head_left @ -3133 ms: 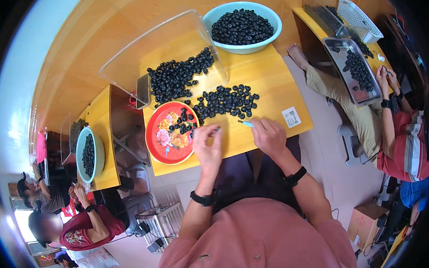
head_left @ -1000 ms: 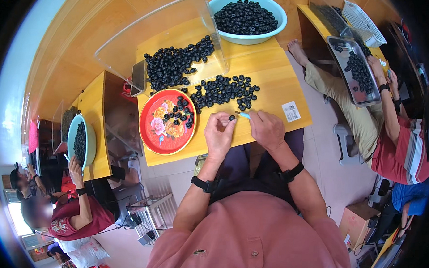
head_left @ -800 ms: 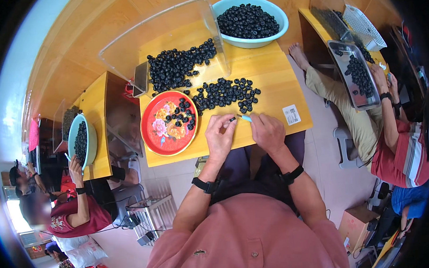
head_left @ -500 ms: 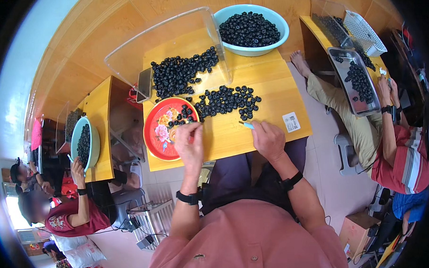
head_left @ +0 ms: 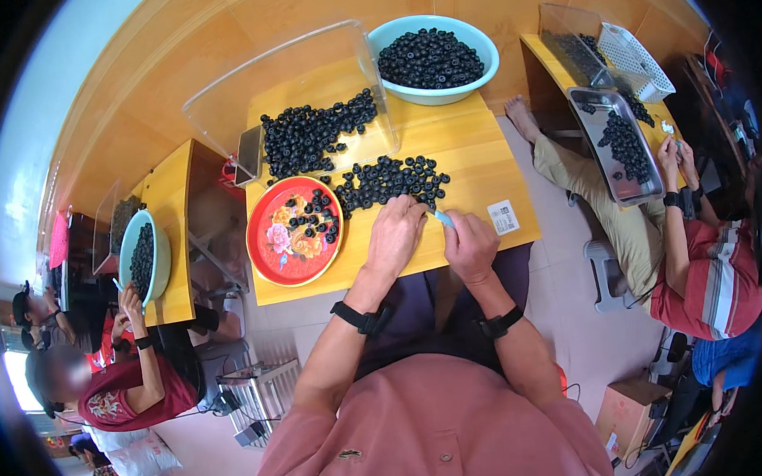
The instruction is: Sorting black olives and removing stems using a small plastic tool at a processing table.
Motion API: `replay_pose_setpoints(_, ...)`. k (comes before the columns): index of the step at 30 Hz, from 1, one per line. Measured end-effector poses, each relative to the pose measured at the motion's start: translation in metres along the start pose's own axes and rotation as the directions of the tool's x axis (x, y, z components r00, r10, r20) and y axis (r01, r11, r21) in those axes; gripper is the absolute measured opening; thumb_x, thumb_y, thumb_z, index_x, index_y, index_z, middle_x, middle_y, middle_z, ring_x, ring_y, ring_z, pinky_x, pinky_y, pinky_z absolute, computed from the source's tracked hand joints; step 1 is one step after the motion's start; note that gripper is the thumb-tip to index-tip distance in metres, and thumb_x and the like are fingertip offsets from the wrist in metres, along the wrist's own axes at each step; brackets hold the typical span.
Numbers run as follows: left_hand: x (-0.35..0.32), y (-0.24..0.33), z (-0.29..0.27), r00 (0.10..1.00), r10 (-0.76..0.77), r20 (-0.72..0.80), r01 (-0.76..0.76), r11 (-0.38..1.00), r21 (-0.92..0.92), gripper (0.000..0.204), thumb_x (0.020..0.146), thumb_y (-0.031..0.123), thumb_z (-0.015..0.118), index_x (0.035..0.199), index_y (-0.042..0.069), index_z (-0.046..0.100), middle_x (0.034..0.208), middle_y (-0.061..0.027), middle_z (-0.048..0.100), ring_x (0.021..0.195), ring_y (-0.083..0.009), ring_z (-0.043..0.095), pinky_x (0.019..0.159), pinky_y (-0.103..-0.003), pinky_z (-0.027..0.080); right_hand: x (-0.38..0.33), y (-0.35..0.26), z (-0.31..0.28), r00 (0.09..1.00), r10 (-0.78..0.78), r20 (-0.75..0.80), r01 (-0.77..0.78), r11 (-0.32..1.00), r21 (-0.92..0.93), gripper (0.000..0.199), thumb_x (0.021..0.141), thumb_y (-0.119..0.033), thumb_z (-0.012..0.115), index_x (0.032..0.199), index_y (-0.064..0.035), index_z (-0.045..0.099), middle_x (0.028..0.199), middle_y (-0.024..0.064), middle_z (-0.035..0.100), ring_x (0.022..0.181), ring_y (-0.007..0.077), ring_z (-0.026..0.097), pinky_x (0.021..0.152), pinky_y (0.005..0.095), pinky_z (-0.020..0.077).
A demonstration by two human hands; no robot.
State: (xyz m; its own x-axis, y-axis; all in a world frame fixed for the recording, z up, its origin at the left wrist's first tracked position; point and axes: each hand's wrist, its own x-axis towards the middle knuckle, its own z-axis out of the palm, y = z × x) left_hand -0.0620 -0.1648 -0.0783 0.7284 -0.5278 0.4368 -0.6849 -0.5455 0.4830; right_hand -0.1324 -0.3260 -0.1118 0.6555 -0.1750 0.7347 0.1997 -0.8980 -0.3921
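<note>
My right hand (head_left: 472,245) is closed around a slim tool with a light blue handle (head_left: 442,218), its end pointing at my left hand. Fingers pinched together, my left hand (head_left: 395,237) meets the tool's tip; whatever it pinches is hidden. Just beyond both hands lies a spread of small round black parts with holes (head_left: 392,180) on the yellow wooden table (head_left: 479,163). To the left of my left hand stands a round red tray (head_left: 262,257) with a flower pattern, and several black parts rest on its right side.
A clear plastic box (head_left: 385,124) with black parts stands behind the tray. Farther back is a light blue basin (head_left: 443,96) heaped with them. A white label (head_left: 504,218) sits near the table's right edge. Other people work at a left table (head_left: 171,270) and a right one (head_left: 659,136).
My left hand has moved right, from beside the red tray to the tool's tip. More black parts now show on the tray. My right hand keeps the tool.
</note>
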Motion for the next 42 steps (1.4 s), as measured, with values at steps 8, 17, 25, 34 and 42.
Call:
replay_pose_setpoints(8,-0.003,-0.01,0.0,0.998,-0.066,0.019,0.067,0.997,-0.028,0.012,0.09,0.002,0.074,0.102,0.001,0.074,0.102,-0.0147,0.067,0.092,-0.0353,0.069,0.081,-0.043,0.058,0.004,-0.003,-0.004,0.999,-0.009,0.036,0.009,1.0,0.007,0.015,0.086,-0.012,0.076,0.101,-0.0092,0.074,0.074,0.0074,0.058,0.063,0.0296,0.061,0.058,0.0423,0.0469)
replay_pose_setpoints(17,-0.023,-0.012,-0.002,0.937,-0.335,-0.1,0.297,0.913,-0.279,0.018,0.089,0.002,0.079,0.107,0.002,0.076,0.102,-0.0109,0.071,0.082,-0.0216,0.072,0.072,-0.034,0.059,0.005,-0.006,-0.005,0.996,-0.021,0.081,0.024,0.999,-0.026,0.016,0.085,-0.012,0.076,0.101,-0.0092,0.073,0.074,0.0068,0.059,0.063,0.0291,0.061,0.059,0.0421,0.0483)
replay_pose_setpoints(25,-0.038,0.002,0.014,0.863,-0.481,-0.153,0.378,0.817,-0.436,0.022,0.087,-0.002,0.081,0.108,0.002,0.075,0.098,-0.0099,0.069,0.077,-0.0183,0.069,0.072,-0.03,0.057,0.004,-0.005,-0.007,0.975,-0.115,0.19,0.119,0.993,-0.012,0.015,0.086,-0.013,0.075,0.1,-0.0108,0.073,0.071,0.005,0.053,0.063,0.0251,0.061,0.058,0.0402,0.0491)
replay_pose_setpoints(34,-0.038,0.006,0.014,0.857,-0.491,-0.156,0.39,0.816,-0.428,0.023,0.087,-0.003,0.08,0.109,0.0,0.073,0.093,-0.007,0.067,0.08,-0.0135,0.068,0.072,-0.027,0.056,0.006,-0.007,-0.005,0.963,-0.155,0.222,0.168,0.985,-0.039,0.009,0.086,-0.013,0.074,0.094,-0.0099,0.074,0.07,0.004,0.053,0.062,0.0221,0.062,0.057,0.0382,0.0489)
replay_pose_setpoints(42,-0.042,0.004,0.017,0.864,-0.474,-0.169,0.36,0.817,-0.451,0.028,0.087,-0.003,0.082,0.113,0.0,0.072,0.095,-0.007,0.068,0.082,-0.0135,0.069,0.074,-0.028,0.058,0.007,-0.009,-0.006,0.963,-0.143,0.23,0.154,0.988,-0.029,0.009,0.085,-0.012,0.074,0.094,-0.0086,0.074,0.07,0.0053,0.054,0.063,0.023,0.063,0.058,0.0386,0.05)
